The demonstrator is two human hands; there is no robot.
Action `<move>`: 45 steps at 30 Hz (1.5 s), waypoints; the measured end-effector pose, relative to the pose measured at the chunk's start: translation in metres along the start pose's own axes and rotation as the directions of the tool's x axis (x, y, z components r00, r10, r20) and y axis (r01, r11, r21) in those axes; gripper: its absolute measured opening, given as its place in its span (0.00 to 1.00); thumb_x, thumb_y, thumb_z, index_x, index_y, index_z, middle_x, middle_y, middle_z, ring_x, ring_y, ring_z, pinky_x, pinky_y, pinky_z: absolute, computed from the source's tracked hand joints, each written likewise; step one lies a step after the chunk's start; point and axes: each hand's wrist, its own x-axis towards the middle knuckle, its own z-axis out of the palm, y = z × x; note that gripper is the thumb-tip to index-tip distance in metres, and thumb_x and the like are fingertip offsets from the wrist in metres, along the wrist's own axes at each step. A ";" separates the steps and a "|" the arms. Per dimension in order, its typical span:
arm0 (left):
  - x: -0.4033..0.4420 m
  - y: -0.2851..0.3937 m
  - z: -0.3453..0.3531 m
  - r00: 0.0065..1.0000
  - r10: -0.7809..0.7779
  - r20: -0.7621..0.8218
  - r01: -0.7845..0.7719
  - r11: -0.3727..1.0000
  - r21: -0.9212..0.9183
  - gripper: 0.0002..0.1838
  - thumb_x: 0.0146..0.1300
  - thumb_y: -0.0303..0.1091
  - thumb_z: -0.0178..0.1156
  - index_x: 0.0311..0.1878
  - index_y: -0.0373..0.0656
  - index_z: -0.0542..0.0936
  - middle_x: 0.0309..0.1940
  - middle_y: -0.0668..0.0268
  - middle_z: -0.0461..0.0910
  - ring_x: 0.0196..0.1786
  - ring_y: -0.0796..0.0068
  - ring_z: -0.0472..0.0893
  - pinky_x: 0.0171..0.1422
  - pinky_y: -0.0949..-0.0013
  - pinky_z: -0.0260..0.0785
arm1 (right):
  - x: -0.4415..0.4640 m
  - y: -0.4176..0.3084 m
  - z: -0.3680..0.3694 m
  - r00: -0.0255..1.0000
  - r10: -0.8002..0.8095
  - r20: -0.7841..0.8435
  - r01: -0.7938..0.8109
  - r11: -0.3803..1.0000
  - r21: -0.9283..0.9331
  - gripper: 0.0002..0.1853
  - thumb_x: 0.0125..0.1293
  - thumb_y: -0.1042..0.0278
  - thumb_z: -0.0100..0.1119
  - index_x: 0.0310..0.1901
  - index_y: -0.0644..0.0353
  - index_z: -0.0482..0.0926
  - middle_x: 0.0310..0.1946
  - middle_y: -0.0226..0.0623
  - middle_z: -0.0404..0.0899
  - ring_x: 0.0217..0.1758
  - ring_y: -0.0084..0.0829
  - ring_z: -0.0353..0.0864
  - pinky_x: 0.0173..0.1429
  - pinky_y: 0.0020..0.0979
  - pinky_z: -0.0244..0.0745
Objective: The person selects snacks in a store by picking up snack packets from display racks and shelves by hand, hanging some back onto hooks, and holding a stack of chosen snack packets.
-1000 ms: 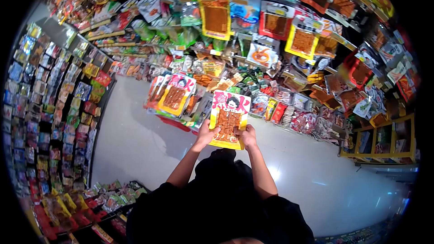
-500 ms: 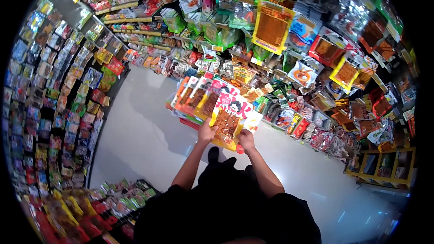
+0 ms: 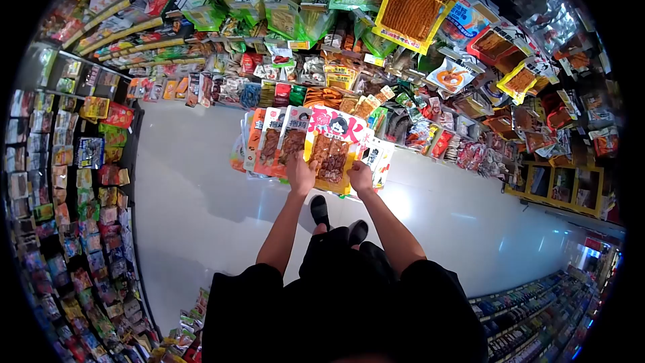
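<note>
A yellow snack pack (image 3: 331, 151) with a white and pink top and a cartoon face is held upright between my two hands. My left hand (image 3: 301, 176) grips its lower left edge, fingers closed. On the opposite lower edge, my right hand (image 3: 361, 176) has its thumb on the front, with the other fingers mostly hidden behind. Beside the pack on the left hang similar brown and white packs (image 3: 272, 140) in a row. A white pack (image 3: 380, 160) shows just beyond my right hand.
Shelves of hanging snack bags, including a large yellow pack (image 3: 416, 10), curve across the front. A tall rack (image 3: 64, 181) lines the left side. Yellow-framed shelving (image 3: 563, 187) stands at the right. Both feet (image 3: 320, 211) are on the pale floor (image 3: 195, 181) below.
The held pack has moved forward to the row of similar packs, which it now overlaps. The view has shifted, and both feet have come into sight.
</note>
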 end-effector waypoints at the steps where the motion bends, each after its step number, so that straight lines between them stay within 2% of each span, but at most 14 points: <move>1: 0.002 -0.003 0.002 1.000 -0.015 0.018 0.016 1.000 -0.014 0.21 0.54 0.34 0.66 0.48 0.37 0.72 0.44 0.51 0.74 0.51 0.47 0.72 0.54 0.53 0.66 | 0.002 -0.001 0.002 0.999 0.018 -0.030 -0.019 0.999 -0.029 0.16 0.52 0.74 0.61 0.44 0.67 0.80 0.29 0.37 0.80 0.33 0.28 0.79 0.40 0.30 0.74; 3: 0.005 -0.005 0.006 0.998 -0.050 0.025 0.051 0.997 -0.065 0.21 0.55 0.35 0.66 0.49 0.36 0.71 0.44 0.50 0.74 0.51 0.47 0.73 0.54 0.53 0.66 | 0.005 0.005 0.007 0.995 0.053 -0.085 -0.060 0.995 -0.081 0.20 0.51 0.73 0.62 0.48 0.68 0.78 0.31 0.38 0.81 0.35 0.29 0.80 0.42 0.30 0.75; 10: 0.002 -0.021 0.016 1.000 -0.012 0.015 0.014 0.993 -0.119 0.27 0.56 0.38 0.65 0.54 0.33 0.70 0.46 0.48 0.74 0.52 0.46 0.73 0.57 0.54 0.66 | -0.009 0.003 -0.005 0.992 0.109 -0.071 -0.107 0.994 0.033 0.25 0.52 0.70 0.64 0.53 0.69 0.73 0.34 0.40 0.80 0.35 0.30 0.79 0.41 0.30 0.75; 13: 0.004 -0.018 0.013 0.994 -0.081 0.073 0.090 0.989 -0.119 0.30 0.55 0.41 0.66 0.55 0.32 0.69 0.47 0.46 0.74 0.53 0.47 0.73 0.58 0.54 0.66 | -0.004 0.023 -0.008 0.994 0.108 -0.032 -0.104 0.990 0.091 0.26 0.52 0.70 0.64 0.54 0.70 0.71 0.34 0.39 0.78 0.34 0.29 0.78 0.39 0.29 0.75; 17: 0.001 -0.011 0.011 0.997 -0.072 -0.022 0.072 0.997 0.029 0.32 0.55 0.43 0.66 0.57 0.31 0.69 0.51 0.45 0.73 0.54 0.44 0.73 0.59 0.53 0.66 | -0.019 0.015 -0.037 0.988 0.155 0.023 -0.156 0.968 0.199 0.28 0.53 0.70 0.65 0.54 0.72 0.70 0.34 0.37 0.77 0.32 0.27 0.77 0.34 0.26 0.73; 21: -0.008 0.017 0.009 0.987 -0.025 -0.161 0.051 0.986 0.161 0.34 0.55 0.46 0.65 0.59 0.34 0.68 0.55 0.45 0.70 0.60 0.44 0.68 0.65 0.49 0.60 | -0.018 0.056 -0.067 0.983 0.168 0.075 -0.182 0.951 0.251 0.29 0.50 0.66 0.66 0.53 0.73 0.72 0.34 0.42 0.80 0.37 0.32 0.80 0.42 0.31 0.74; 24: -0.026 0.061 0.006 0.988 -0.119 -0.101 0.139 0.965 0.224 0.35 0.55 0.46 0.65 0.61 0.36 0.66 0.59 0.47 0.67 0.64 0.47 0.63 0.68 0.48 0.56 | -0.010 0.096 -0.094 0.970 0.218 0.104 -0.235 0.951 0.200 0.28 0.51 0.63 0.67 0.52 0.71 0.74 0.39 0.46 0.81 0.42 0.36 0.80 0.48 0.33 0.75; 26: -0.039 0.077 0.018 0.993 -0.064 -0.097 0.089 0.954 0.286 0.35 0.55 0.46 0.64 0.62 0.38 0.65 0.60 0.47 0.66 0.66 0.47 0.62 0.68 0.47 0.55 | -0.001 0.132 -0.113 0.973 0.200 0.111 -0.216 0.964 0.154 0.29 0.51 0.62 0.68 0.52 0.71 0.74 0.40 0.50 0.81 0.44 0.38 0.81 0.49 0.34 0.75; 29: -0.078 0.104 0.046 0.981 -0.008 -0.192 0.074 0.937 0.342 0.32 0.55 0.43 0.64 0.60 0.39 0.68 0.59 0.48 0.66 0.63 0.45 0.64 0.66 0.47 0.56 | 0.001 0.161 -0.168 0.974 0.138 0.177 -0.167 0.972 0.162 0.26 0.54 0.67 0.65 0.52 0.71 0.69 0.27 0.35 0.74 0.24 0.24 0.72 0.24 0.29 0.69; 32: -0.121 0.133 0.085 0.942 0.131 -0.308 -0.032 0.952 0.304 0.26 0.53 0.39 0.64 0.53 0.38 0.72 0.53 0.48 0.69 0.56 0.44 0.68 0.59 0.46 0.61 | 0.001 0.191 -0.237 0.955 0.199 0.220 -0.246 0.945 0.215 0.25 0.53 0.65 0.66 0.51 0.67 0.72 0.29 0.35 0.75 0.26 0.25 0.73 0.26 0.28 0.70; 36: -0.166 0.171 0.150 0.962 0.175 -0.211 -0.120 0.961 0.251 0.24 0.52 0.39 0.65 0.50 0.39 0.73 0.49 0.51 0.71 0.54 0.46 0.69 0.56 0.45 0.63 | -0.009 0.229 -0.334 0.917 0.345 0.200 -0.393 0.865 0.311 0.22 0.53 0.66 0.65 0.48 0.65 0.73 0.29 0.33 0.75 0.27 0.25 0.74 0.24 0.28 0.70; 39: -0.184 0.217 0.193 0.979 0.170 -0.115 -0.143 0.967 0.210 0.23 0.52 0.40 0.64 0.50 0.41 0.74 0.49 0.51 0.71 0.54 0.47 0.69 0.57 0.46 0.63 | -0.003 0.247 -0.387 0.926 0.355 0.133 -0.378 0.841 0.387 0.17 0.54 0.68 0.65 0.44 0.63 0.74 0.29 0.32 0.75 0.26 0.25 0.75 0.24 0.26 0.70; 41: -0.182 0.255 0.211 0.994 -0.013 0.107 -0.006 0.984 0.180 0.23 0.55 0.41 0.64 0.52 0.41 0.74 0.50 0.51 0.72 0.57 0.48 0.68 0.61 0.49 0.61 | 0.006 0.248 -0.417 0.938 0.336 0.082 -0.338 0.845 0.414 0.15 0.55 0.67 0.64 0.43 0.62 0.74 0.30 0.32 0.76 0.27 0.25 0.76 0.26 0.27 0.71; 45: -0.149 0.311 0.241 0.957 0.233 0.173 -0.242 0.970 0.033 0.22 0.57 0.39 0.64 0.51 0.39 0.74 0.50 0.50 0.73 0.56 0.48 0.70 0.62 0.52 0.62 | 0.035 0.222 -0.462 0.967 0.253 -0.019 -0.218 0.868 0.446 0.16 0.56 0.66 0.63 0.44 0.64 0.75 0.30 0.32 0.77 0.30 0.25 0.78 0.30 0.28 0.73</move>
